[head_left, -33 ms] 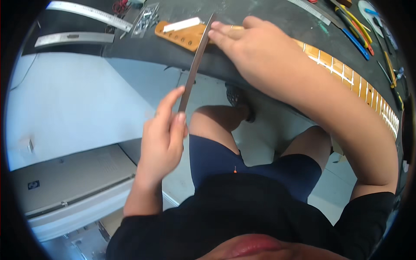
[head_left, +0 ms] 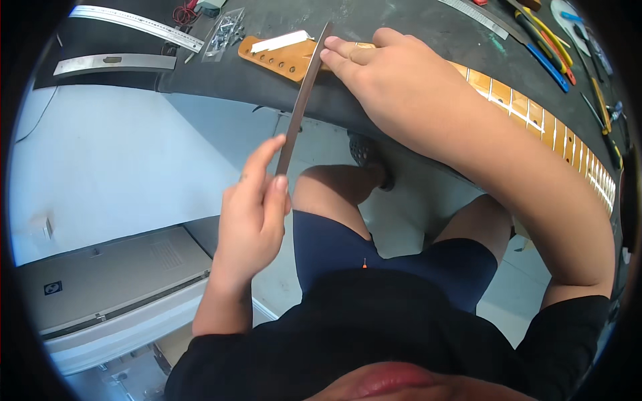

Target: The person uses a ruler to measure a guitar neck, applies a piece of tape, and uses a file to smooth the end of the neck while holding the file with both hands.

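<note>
A flat metal file [head_left: 302,100] slants across the guitar neck [head_left: 562,138], at the joint between its headstock [head_left: 267,61] and fretboard. My left hand [head_left: 253,212] is closed on the file's near end, thumb and fingers along its sides, below the bench edge. Over the neck lies my right hand [head_left: 381,70], its fingertips against the file's far part. Its outer fingers are curled in and its thumb is hidden beneath. White strips run along the fretboard beside the frets. A white stick-like piece [head_left: 279,41] rests on the headstock.
On the dark bench [head_left: 207,75], a steel ruler [head_left: 140,25], a metal straightedge [head_left: 115,62] and a bag of small hardware [head_left: 224,35] lie left. Pliers [head_left: 545,37], a blue-handled tool [head_left: 548,68] and several slim tools lie right. An open drawer [head_left: 120,281] stands lower left.
</note>
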`<state>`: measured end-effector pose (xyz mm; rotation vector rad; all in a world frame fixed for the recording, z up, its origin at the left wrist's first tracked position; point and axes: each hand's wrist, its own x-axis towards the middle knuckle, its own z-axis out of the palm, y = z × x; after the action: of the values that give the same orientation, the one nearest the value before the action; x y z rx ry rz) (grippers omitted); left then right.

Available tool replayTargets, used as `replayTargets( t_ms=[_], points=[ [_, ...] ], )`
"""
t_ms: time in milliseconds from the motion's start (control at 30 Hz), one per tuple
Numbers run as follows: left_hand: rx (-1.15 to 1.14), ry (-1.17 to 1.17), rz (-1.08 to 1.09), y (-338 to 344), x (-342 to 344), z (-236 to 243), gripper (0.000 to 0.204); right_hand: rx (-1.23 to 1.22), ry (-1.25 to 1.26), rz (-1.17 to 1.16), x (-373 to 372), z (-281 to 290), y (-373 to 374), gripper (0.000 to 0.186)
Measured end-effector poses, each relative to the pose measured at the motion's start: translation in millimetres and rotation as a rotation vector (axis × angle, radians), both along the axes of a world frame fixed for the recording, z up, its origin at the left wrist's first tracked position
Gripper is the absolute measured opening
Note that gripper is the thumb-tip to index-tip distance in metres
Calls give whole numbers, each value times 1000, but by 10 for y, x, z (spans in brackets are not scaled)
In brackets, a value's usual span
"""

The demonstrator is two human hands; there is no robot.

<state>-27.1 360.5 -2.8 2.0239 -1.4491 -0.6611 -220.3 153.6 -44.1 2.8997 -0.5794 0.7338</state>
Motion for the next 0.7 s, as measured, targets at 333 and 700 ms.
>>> replayTargets(
  t_ms=[333, 700],
  points=[
    [-26, -110, -38, 72, -51, 87, 46, 48, -85, 15, -1, -93, -56, 52],
    [23, -62, -20, -280, -132, 274, 46, 45, -86, 23, -58, -47, -18, 54]
  ],
)
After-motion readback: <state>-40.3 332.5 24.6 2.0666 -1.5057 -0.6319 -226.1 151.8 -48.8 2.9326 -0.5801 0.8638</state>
